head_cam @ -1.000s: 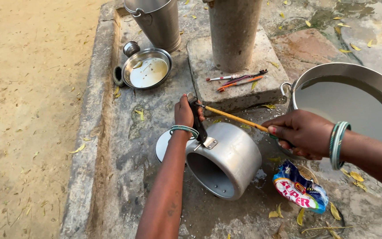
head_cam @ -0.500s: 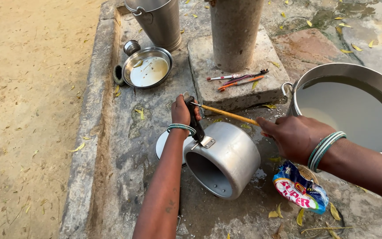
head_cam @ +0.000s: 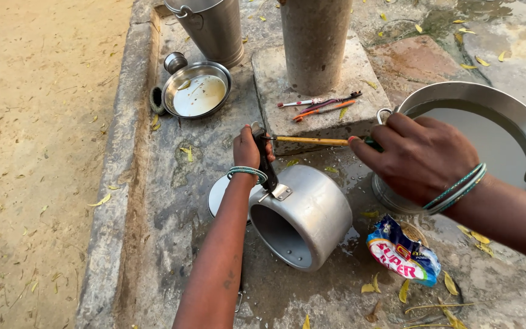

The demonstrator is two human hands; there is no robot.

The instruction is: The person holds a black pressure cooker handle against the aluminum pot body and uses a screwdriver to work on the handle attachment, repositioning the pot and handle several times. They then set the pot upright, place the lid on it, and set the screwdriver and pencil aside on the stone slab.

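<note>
Left hand [head_cam: 248, 148] is clamped, fingers closed, around the black handle [head_cam: 265, 159] of the aluminium pressure cooker pot [head_cam: 304, 214]. Pot lies on its side on the wet concrete slab [head_cam: 171, 201], mouth facing down-left toward me, just right of my left forearm. A round metal lid [head_cam: 221, 194] sits flat under the forearm, touching the pot's rim side.

Right hand [head_cam: 420, 157] is closed on one end of a thin yellow stick [head_cam: 312, 141]; fingers curled together over it. Stick runs horizontal, its far end meeting the handle by my left thumb. I can't tell if it touches.

Right hand hovers over the rim of the large steel basin [head_cam: 518, 122], which holds cloudy water. Printed soap packet [head_cam: 404, 251] lies on the slab just right of the pot. Steel bowl [head_cam: 197, 90] and steel bucket [head_cam: 211, 27] sit well apart, up-left. Toothbrushes [head_cam: 324, 105] rest on the stone block [head_cam: 275, 79] beside the concrete post [head_cam: 315, 42].
</note>
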